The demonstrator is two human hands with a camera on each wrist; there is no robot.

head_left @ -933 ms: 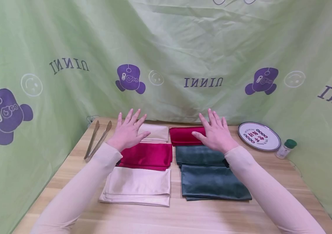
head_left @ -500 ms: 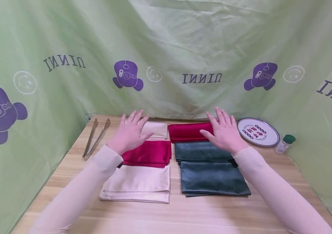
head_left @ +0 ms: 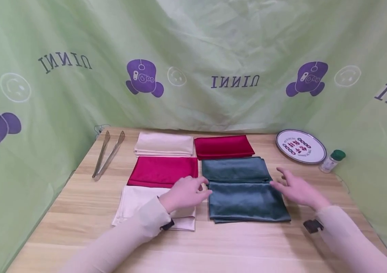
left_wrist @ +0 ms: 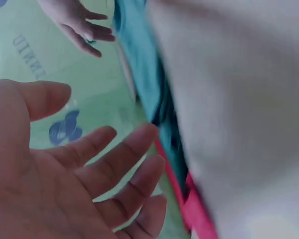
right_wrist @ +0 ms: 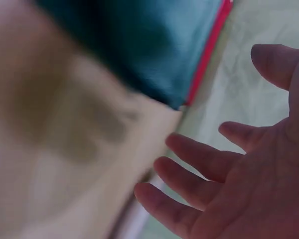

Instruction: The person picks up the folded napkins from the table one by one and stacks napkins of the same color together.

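While the left hand [head_left: 185, 193] sits at the left edge of the dark green cloths, its fingers [left_wrist: 124, 152] are apart and a bit bent, thumb well off to the side, nothing between them. Can't tell if the fingertips actually touch fabric. Same deal with the right hand [head_left: 298, 190]: fingers [right_wrist: 204, 156] apart, slightly bent, holding nothing, over by the right edge of that stack. The right wrist view shows a gap between it and the fabric.

So the greens are right between the two hands, both folded flat: the near green cloth [head_left: 248, 204] is closest to the person and the far green cloth [head_left: 234, 169] is right up against it behind. Behind that there's a folded red cloth [head_left: 224, 147].

The left column is a near cream cloth [head_left: 135, 195] partly covered by the left hand and sleeve [head_left: 125, 237], then a magenta-red cloth [head_left: 162, 170], then a far cream cloth [head_left: 164, 144] at the back. All of it is on a light wood table [head_left: 234, 248].

Further out, metal tongs [head_left: 111, 154] lie spread on the far left, and on the far right there's a white plate [head_left: 316, 153] with a dark rim and a red design, plus a small green-capped bottle [head_left: 329, 163] just beside it. Pale green curtain [head_left: 186, 38] all around, purple cartoon prints, backwards lettering.
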